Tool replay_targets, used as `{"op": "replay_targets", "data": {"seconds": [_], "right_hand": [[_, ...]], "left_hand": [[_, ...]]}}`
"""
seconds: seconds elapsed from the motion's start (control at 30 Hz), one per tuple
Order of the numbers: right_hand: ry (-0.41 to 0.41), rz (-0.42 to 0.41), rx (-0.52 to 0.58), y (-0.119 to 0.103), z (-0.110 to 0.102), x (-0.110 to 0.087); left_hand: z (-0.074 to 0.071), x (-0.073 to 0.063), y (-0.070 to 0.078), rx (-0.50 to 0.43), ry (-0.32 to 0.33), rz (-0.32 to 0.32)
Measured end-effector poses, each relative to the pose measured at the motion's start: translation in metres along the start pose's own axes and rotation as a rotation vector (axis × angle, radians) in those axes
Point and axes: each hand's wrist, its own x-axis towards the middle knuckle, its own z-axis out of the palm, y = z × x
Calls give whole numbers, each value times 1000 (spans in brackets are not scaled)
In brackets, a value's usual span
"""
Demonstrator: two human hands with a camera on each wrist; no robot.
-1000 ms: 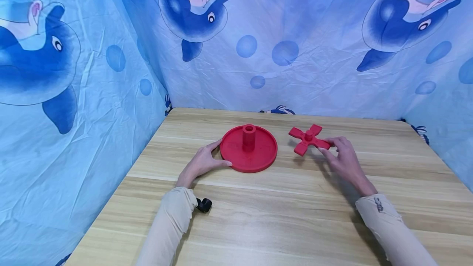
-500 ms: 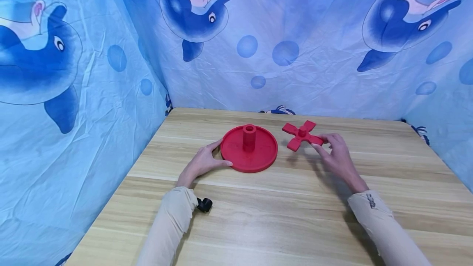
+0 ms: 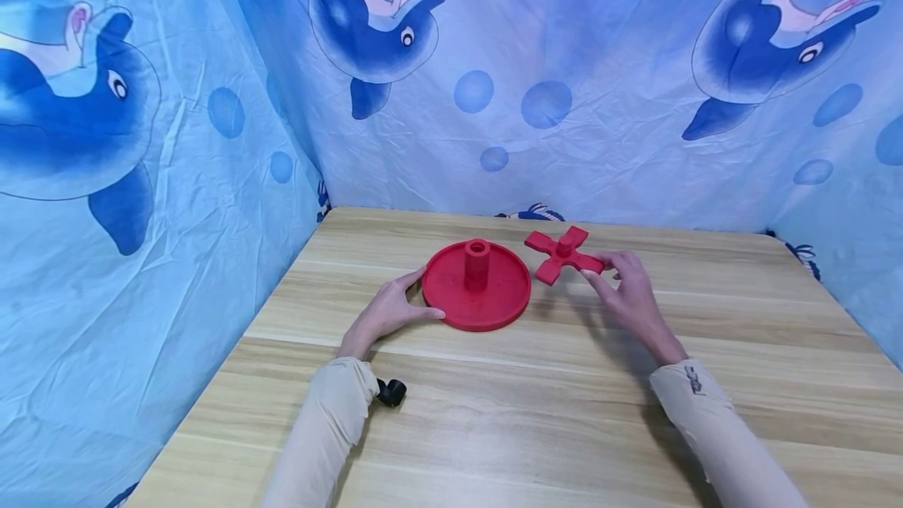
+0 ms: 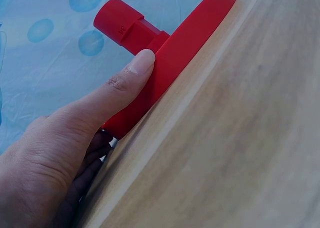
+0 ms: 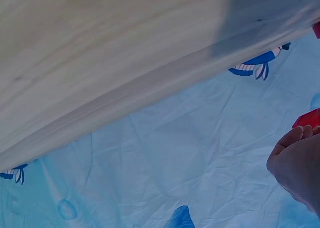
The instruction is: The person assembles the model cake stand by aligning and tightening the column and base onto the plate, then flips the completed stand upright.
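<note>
A round red base (image 3: 487, 310) with a raised rim lies on the table, and a hollow post (image 3: 476, 266) stands up from its middle. My left hand (image 3: 388, 312) holds the base at its left side, thumb against the near rim and fingers around the far side. In the left wrist view the thumb presses the outer wall of the base (image 4: 192, 41). Raised above the table to the right, a red four-armed cross piece (image 3: 562, 255) has a short peg on top. My right hand (image 3: 630, 295) pinches the end of one arm between thumb and fingers.
The wooden table (image 3: 494, 429) reaches back to a blue cloth backdrop (image 3: 600, 171) printed with dolphins and bubbles, which also hangs along both sides. A small black device (image 3: 391, 392) sits at the left cuff.
My right hand has carried the cross piece leftward and slightly away from me, closer to the base. The left hand and the base stay in place.
</note>
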Motion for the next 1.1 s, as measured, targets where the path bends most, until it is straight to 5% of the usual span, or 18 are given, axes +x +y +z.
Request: {"op": "replay_targets", "data": {"seconds": [1.1], "right_hand": [[41, -67, 137, -35, 31, 17]], "left_hand": [[-1, -2, 2, 3, 2, -19]]}}
